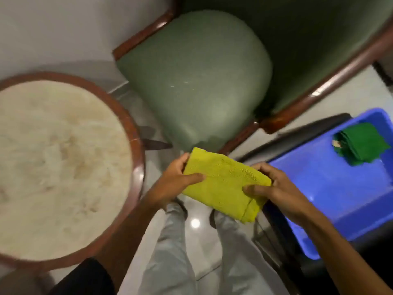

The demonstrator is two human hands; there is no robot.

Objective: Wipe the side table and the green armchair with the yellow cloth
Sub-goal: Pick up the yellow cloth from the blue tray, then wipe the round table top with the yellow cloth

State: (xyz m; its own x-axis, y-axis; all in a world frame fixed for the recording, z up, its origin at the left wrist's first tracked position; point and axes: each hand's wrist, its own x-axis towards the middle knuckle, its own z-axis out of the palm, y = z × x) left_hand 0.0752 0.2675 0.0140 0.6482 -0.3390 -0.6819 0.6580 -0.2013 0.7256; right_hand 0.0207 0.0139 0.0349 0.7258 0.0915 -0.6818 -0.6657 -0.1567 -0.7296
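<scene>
Yellow cloth [225, 184]: folded into a thick pad, held in the air at lower centre of the frame, touching neither piece of furniture.
Left hand [172, 182]: fingers closed on the cloth's left edge, thumb lying across its top face.
Right hand [276, 188]: fingers closed on the right edge, thumb pressed on top.
Side table [136, 133]: round, pale stone top in a dark wood rim, left of frame; surface mottled; whether wiped cannot be told.
Green armchair [197, 75]: upper centre; seat cushion carries a few pale specks, so it is probably not yet wiped.
Blue tub [340, 188]: right of frame, holding a folded green cloth [361, 143].
Status, as judged: cloth being readied; wiping of both table and chair appears outstanding.
</scene>
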